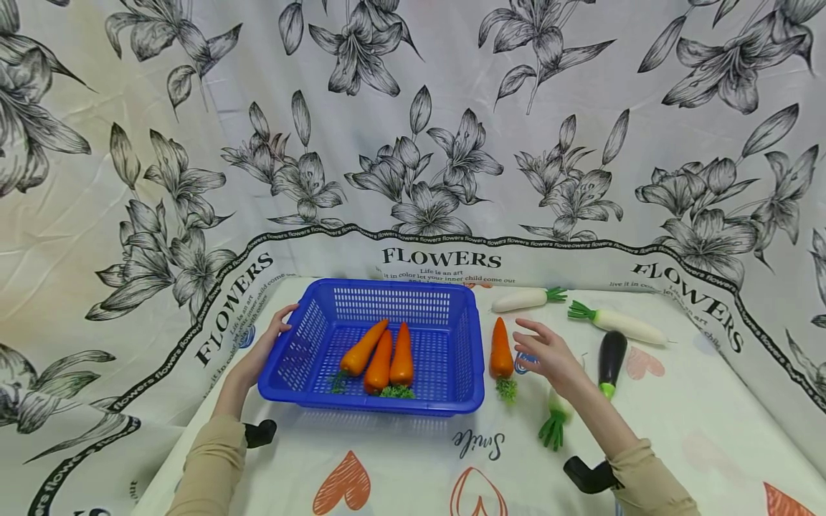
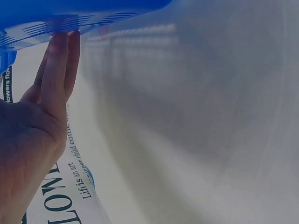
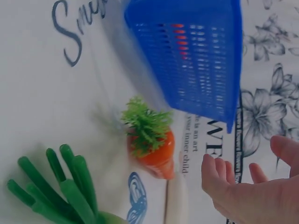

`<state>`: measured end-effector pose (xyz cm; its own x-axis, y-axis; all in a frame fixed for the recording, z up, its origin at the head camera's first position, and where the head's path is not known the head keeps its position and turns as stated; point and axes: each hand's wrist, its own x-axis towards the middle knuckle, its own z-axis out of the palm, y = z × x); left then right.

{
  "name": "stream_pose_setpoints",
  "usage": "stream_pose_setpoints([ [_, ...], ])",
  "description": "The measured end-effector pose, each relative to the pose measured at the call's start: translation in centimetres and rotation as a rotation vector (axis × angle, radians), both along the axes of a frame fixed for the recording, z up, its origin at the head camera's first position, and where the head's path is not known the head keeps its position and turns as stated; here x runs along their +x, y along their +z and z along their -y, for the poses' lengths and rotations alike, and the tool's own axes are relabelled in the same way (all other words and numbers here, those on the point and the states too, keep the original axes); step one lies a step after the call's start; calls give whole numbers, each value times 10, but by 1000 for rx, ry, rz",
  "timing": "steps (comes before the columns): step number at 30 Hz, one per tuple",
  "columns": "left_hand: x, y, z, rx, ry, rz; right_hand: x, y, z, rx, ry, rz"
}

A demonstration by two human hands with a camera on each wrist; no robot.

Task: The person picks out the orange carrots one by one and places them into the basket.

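A blue plastic basket (image 1: 371, 405) with slotted walls holds three orange carrots (image 1: 402, 358) with green tops. At its left side my left hand (image 1: 261, 347) grips the rim; in the left wrist view its fingers (image 2: 55, 70) reach up against the basket's outside, and the thumb is hidden there. My right hand (image 1: 551, 355) hovers with loosely bent fingers and nothing in them, just right of a single carrot (image 1: 500, 349) lying outside the basket. Below that hand lies a white radish (image 1: 553, 428) with green stalks, partly covered by the hand and forearm.
At the back right lie a white radish (image 1: 519, 299) and a longer one (image 1: 629, 328). A dark eggplant (image 1: 611, 355) with a green stem lies right of my right hand. A flower-printed cloth (image 1: 426, 115) hangs behind the white printed table cover (image 1: 400, 466).
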<state>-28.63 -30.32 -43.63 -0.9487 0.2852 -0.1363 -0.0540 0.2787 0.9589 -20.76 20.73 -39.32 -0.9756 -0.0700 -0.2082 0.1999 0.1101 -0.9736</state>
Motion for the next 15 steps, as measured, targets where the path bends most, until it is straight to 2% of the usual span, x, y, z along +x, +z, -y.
stream_pose_setpoints([
  [5, 1, 1, -1, -4, 2, 3, -9, -13, 1, 33, -37, 28],
  [12, 18, 24, -12, 8, -14, 21, -18, -29, 3, 152, -64, 66],
  [14, 10, 14, -6, 0, -44, 2, -20, -33, 4, 188, -72, 77],
  [15, 7, 6, -3, 30, -67, -14, -20, -34, 5, 203, -76, 81],
])
